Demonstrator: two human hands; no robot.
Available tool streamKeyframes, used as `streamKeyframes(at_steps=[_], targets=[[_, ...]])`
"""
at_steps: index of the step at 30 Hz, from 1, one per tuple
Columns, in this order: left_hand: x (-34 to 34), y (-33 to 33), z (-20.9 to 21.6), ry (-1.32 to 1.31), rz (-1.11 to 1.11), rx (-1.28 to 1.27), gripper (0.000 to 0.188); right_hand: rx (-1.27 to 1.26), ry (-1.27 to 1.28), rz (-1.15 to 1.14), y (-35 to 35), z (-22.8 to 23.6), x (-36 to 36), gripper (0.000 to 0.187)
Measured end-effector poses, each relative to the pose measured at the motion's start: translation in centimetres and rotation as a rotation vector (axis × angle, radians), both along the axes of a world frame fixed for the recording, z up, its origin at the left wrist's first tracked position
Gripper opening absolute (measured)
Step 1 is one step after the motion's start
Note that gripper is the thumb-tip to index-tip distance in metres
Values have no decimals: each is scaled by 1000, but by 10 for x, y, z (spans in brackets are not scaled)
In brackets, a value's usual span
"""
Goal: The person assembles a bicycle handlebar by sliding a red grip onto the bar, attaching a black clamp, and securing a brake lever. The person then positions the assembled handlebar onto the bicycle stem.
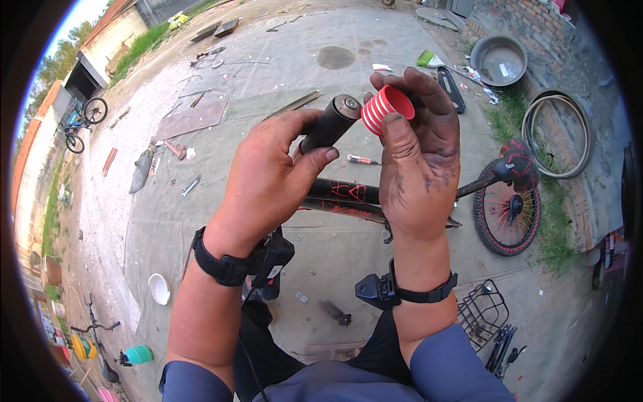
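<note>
My left hand [268, 161] is wrapped round a thick black tube [329, 126], its thumb along the near side. The tube tilts up to the right and ends in a round metal face with a hole in the middle. In my right hand [422, 161] is a small red-and-white striped cup [378, 114], pinched by the thumb against the fingers, its red inside facing up and right. The cup's closed end is right beside the tube's metal end. Dark grime covers my right fingers and palm. Below both hands lies a black bicycle frame [348, 192] with red markings; its join to the tube is hidden.
A spoked wheel [507, 208] and black saddle [516, 167] are at the right, near bare tires [556, 134] and a metal basin [499, 60]. A wrench [191, 185], a screwdriver [362, 159], a white bowl [159, 289] and a wire basket [483, 311] lie on the ground sheet.
</note>
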State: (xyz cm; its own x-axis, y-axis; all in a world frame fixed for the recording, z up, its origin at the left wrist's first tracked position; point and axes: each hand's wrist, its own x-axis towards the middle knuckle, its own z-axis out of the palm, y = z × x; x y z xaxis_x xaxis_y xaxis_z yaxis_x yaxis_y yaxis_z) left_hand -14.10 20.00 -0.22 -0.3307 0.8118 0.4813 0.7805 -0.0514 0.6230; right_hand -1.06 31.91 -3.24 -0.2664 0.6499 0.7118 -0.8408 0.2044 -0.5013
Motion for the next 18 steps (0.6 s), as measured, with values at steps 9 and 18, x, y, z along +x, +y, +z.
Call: streamKeyframes(at_steps=[9,18], targets=[[2,-1,1,33,-7,67,40,-82,38,88,-6,-3,-12,41],[0,-2,0,64,-22,76,40,48,-27,-12,-5,-4,-17,41]])
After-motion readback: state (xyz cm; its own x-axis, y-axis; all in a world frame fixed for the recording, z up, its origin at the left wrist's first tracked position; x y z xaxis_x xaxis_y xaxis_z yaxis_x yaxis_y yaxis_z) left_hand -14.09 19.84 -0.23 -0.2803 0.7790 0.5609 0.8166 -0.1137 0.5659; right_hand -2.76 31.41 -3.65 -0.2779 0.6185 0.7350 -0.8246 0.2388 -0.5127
